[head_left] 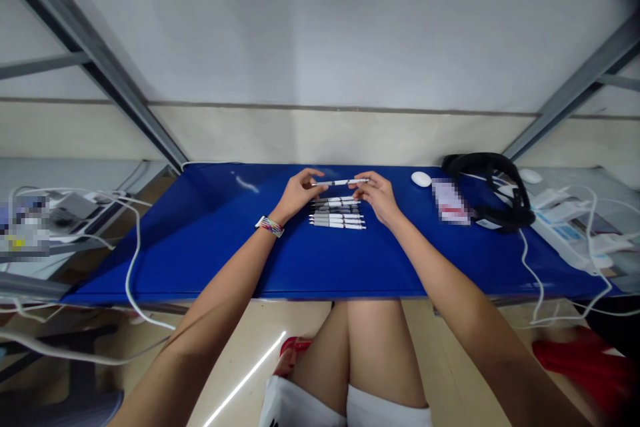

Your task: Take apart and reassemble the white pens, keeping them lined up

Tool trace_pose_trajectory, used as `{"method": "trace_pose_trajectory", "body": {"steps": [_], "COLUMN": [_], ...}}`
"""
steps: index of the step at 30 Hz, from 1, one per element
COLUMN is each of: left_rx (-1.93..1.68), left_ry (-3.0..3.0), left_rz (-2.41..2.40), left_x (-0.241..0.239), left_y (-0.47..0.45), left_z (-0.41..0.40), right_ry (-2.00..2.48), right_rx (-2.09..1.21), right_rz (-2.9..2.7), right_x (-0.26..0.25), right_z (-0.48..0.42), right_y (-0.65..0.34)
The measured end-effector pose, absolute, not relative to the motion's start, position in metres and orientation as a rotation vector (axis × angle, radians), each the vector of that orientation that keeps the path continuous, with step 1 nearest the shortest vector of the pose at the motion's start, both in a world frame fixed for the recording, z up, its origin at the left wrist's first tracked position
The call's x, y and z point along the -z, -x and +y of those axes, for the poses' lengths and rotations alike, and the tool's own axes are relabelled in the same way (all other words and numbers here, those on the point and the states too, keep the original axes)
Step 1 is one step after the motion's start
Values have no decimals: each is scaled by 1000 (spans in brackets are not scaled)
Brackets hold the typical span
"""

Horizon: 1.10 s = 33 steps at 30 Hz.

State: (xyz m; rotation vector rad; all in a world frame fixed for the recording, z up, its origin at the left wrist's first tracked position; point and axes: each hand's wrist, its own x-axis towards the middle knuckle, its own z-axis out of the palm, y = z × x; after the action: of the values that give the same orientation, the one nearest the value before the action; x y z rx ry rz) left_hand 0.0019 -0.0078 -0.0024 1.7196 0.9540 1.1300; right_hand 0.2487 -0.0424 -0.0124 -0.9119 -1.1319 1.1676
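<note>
A white pen point(339, 182) with dark parts lies crosswise between my two hands at the far side of the blue table. My left hand point(301, 192) pinches its left end between thumb and finger. At the other end, the fingers of my right hand point(376, 194) are closed on the pen. Just below it, several similar white pens point(337, 221) lie side by side in a stack of rows on the blue surface, their tips to the left. My fingers partly cover the ends of the upper ones.
On the right lie a white computer mouse point(421, 179), a blurred-out card point(450, 202) and a black headset-like strap point(493, 190). A white power strip point(565, 230) with cables is beyond them. White cables point(134, 260) hang over the table's left edge. A wall point(325, 137) stands behind the blue table point(200, 233).
</note>
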Motion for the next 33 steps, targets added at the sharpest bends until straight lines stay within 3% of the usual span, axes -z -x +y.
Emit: {"method": "trace_pose_trajectory", "body": {"steps": [33], "left_rx": [-1279], "left_ry": [-1668], "left_rz": [1027], "left_x": [9], "left_y": [9], "left_z": [8], "right_ry": [1106], "right_rx": [-983], "right_rz": [-873], "right_x": [8], "right_z": [-38], "right_y": [-266]}}
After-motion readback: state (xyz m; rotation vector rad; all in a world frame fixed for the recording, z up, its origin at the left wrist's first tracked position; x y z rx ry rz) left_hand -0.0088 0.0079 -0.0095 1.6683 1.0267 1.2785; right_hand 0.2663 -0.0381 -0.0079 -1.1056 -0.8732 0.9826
